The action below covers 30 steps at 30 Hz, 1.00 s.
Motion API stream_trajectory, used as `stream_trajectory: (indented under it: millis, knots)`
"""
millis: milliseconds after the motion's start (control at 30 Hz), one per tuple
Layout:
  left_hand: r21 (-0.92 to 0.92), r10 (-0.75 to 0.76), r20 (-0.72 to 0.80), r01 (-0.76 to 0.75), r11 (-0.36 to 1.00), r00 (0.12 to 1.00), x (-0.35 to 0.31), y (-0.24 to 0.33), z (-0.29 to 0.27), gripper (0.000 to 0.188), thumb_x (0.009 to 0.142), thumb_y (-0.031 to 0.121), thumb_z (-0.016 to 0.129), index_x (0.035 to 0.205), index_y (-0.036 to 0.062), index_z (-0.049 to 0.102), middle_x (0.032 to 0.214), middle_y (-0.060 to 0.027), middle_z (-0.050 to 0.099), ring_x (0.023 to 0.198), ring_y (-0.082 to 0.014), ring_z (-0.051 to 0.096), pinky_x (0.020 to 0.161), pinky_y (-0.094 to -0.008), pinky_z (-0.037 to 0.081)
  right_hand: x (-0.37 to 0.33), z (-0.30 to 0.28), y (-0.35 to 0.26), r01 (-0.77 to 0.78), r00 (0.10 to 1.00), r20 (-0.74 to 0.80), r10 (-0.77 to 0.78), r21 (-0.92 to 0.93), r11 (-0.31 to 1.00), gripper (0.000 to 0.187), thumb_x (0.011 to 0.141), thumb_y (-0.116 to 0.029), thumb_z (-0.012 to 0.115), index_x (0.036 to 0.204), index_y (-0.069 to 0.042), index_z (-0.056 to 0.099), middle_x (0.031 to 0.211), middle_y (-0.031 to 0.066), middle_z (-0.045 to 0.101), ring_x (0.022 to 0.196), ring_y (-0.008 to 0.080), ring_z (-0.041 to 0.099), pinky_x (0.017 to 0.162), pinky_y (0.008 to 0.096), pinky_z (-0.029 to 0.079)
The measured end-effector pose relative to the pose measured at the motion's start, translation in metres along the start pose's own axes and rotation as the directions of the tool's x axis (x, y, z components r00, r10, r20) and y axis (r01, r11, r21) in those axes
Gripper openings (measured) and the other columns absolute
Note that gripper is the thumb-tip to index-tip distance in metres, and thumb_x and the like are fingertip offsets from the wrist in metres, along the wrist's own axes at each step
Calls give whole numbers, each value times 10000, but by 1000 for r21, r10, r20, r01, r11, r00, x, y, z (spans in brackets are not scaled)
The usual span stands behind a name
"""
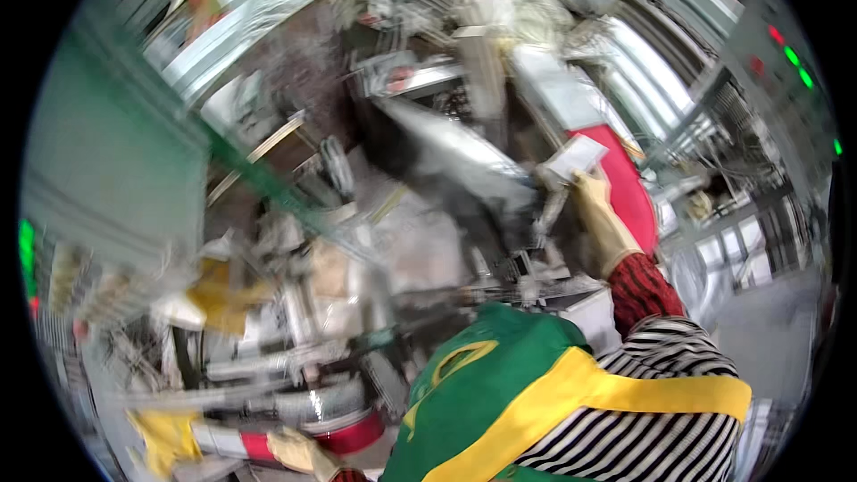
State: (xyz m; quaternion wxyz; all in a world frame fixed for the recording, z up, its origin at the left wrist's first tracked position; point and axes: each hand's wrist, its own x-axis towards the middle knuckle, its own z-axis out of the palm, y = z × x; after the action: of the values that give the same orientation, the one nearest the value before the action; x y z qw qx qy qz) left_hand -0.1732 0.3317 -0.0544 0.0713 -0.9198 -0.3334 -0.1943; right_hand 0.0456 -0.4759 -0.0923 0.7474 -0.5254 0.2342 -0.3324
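The whole picture is smeared by motion. My right hand [596, 214], in a tan glove with a red-and-black cuff, is raised toward a metal machine and pinches a small white flat piece [576, 158] at its lower edge. Just right of it is a red curved panel [636, 192]. My left hand [299, 451], also gloved, sits low at the bottom edge against a red and white bar [234, 443], beside a shiny red-rimmed roll [344, 428]. Blur hides whether its fingers are closed around the bar. My green and yellow vest over a striped shirt [571, 402] fills the lower right.
A dark slanted metal chute [455, 165] and cluttered machine parts fill the middle. A green frame bar [259, 180] runs diagonally at left. Yellow cloth [165, 439] lies at the lower left. Green and red lamps [790, 54] glow on a panel at the upper right.
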Motion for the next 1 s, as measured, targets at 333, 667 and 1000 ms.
stream_trajectory:
  millis: [333,667,1000]
  knots:
    - [-142,97,144,-76,987,985,-5,45,42,620,945,495,657,1222,-59,629,1151,-284,666,1013,-454,643,924,-492,533,105,-67,-10,-105,892,-451,13,-179,978,458,833,75,593,1280,-13,552,1063,141,678,880,297,716,659,410,662]
    - [-175,-112,245,158,972,963,-39,90,-21,463,977,346,607,1247,-30,607,1174,-251,635,1148,-421,581,1005,-516,451,125,-82,0,-145,965,70,252,-658,739,214,944,-167,608,1128,-63,636,963,50,656,821,183,637,688,351,558]
    - [-112,-233,-95,222,969,968,-50,103,-51,362,864,306,690,1131,73,617,1049,-214,627,1021,-414,598,873,-513,473,148,-140,19,-296,951,46,307,-158,942,567,1055,-410,488,1440,6,510,1381,157,572,1244,241,550,1120,377,388]
